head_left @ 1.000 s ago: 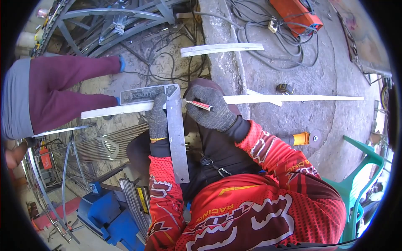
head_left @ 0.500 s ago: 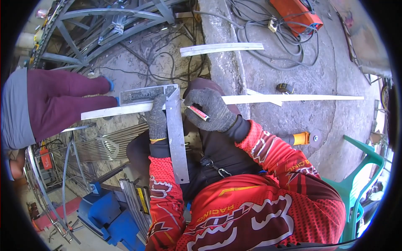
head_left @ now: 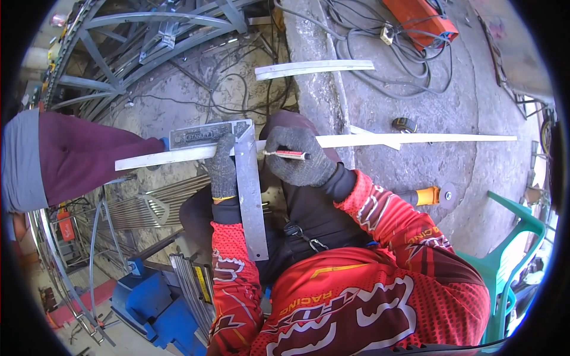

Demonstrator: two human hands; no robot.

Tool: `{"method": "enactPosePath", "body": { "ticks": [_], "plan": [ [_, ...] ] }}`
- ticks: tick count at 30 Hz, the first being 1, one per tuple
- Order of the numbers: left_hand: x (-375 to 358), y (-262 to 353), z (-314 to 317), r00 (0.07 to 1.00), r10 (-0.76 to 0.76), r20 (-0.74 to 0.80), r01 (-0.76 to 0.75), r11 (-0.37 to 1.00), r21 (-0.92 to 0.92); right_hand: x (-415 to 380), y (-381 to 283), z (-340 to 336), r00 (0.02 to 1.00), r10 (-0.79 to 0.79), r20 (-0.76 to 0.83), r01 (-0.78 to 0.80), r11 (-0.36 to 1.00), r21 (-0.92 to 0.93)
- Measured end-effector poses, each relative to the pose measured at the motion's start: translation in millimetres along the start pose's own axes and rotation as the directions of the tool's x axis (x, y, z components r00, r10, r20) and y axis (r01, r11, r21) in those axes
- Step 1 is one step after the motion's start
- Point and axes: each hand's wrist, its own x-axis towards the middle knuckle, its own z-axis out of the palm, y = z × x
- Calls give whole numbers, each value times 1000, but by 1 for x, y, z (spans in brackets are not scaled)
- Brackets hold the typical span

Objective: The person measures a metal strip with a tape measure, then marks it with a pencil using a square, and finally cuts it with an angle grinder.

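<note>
A long pale metal bar [head_left: 415, 139] runs crosswise in front of me. My left hand [head_left: 222, 169], in a grey knit glove, is closed around the bar and the stock of a Stanley try square [head_left: 202, 134]. The square's steel blade [head_left: 252, 207] crosses the bar and points down toward my body. Just right of the blade, my gloved right hand [head_left: 301, 159] grips a red and white marker [head_left: 289, 155]. The marker lies nearly level, its tip pointing left toward the blade, close to the bar's lower edge.
A person in maroon trousers [head_left: 89, 157] stands at left. Around me are a short metal strip [head_left: 314, 69], a tape measure [head_left: 405, 124], an angle grinder [head_left: 424, 196], a green chair [head_left: 510, 249], a red machine [head_left: 421, 24] with coiled cables, and steel frames [head_left: 160, 24].
The marker has swung from a downward slant to nearly level as my right hand turned. The other person's legs have shifted. My left hand and the square stay put.
</note>
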Motion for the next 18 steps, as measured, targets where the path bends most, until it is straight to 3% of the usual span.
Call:
{"method": "enactPosePath", "body": {
  "ticks": [1, 7, 10, 18],
  "plan": [
    [-1, 0, 1, 999, 33, 14, -33, 999, -19, 0, 0, 0, 997, 66, -30, -67, 997, -28],
    [7, -8, -10, 999, 15, 44, -12, 998, -60, 4, 0, 0, 995, 21, -96, -40, 980, -196],
    [10, -10, -11, 999, 24, 21, -24, 1000, -20, 3, 0, 4, 992, 94, -88, -107, 981, -161],
    [4, -6, -5, 1000, 7, 17, -6, 996, -84, 0, 3, 5, 995, 84, -48, -92, 976, -200]
  ]
}}
